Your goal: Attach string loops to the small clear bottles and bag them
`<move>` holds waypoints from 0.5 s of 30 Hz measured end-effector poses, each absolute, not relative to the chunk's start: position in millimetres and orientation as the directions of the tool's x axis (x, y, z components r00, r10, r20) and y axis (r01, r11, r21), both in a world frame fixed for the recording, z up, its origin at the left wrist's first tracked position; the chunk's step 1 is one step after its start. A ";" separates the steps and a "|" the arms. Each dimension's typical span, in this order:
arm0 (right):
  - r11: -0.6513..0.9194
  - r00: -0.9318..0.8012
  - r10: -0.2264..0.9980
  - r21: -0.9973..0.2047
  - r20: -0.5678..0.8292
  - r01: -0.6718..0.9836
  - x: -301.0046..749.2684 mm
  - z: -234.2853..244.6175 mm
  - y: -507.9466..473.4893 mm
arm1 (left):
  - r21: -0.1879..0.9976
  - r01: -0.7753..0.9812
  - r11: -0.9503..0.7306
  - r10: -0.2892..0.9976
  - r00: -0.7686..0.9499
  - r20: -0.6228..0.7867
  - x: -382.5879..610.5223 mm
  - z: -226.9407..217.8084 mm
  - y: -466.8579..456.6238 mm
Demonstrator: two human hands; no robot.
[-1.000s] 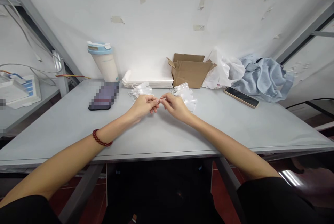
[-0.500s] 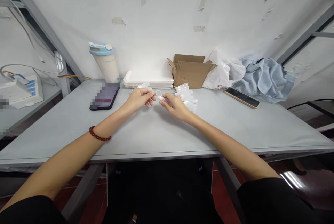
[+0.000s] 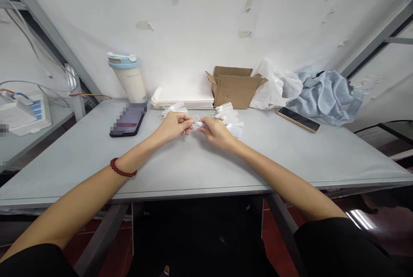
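Over the middle of the table (image 3: pixel 200 169) my two hands nearly meet at the fingertips. Between finger and thumb, my right hand (image 3: pixel 217 132) grips a small white translucent tag (image 3: pixel 199 124) with a thin string loop. My left hand (image 3: pixel 176 126) is pinched closed at the loop's other side, apparently on the string; fingers hide the exact grip. Just beyond my right hand lies a pile of similar translucent tags (image 3: pixel 227 113) with strings. Several more tags (image 3: pixel 176 107) lie behind my left hand.
Along the wall stand a cream tumbler (image 3: pixel 129 81), a stack of white trays (image 3: pixel 183 98), an open cardboard box (image 3: pixel 235 90), a white plastic bag (image 3: pixel 277 85) and blue cloth (image 3: pixel 325 96). One phone (image 3: pixel 129 120) lies left, another phone (image 3: pixel 298 119) right.
My fingertips have come slightly closer together, and the string loop between them looks smaller. Less of the left-hand tags is covered. The whole view has shifted slightly.
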State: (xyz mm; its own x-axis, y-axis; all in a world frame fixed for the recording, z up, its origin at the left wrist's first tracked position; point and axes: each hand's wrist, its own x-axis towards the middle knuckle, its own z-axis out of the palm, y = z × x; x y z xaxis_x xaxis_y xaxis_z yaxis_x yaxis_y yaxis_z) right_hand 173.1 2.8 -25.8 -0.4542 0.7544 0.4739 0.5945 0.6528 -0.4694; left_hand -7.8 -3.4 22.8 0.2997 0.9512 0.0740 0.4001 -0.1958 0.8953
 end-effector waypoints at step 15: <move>0.645 -0.463 0.762 -0.473 0.452 0.600 174.6 -24.7 -0.2 | 0.878 0.390 -0.277 0.943 0.287 0.170 -2.4 11.1 -7.7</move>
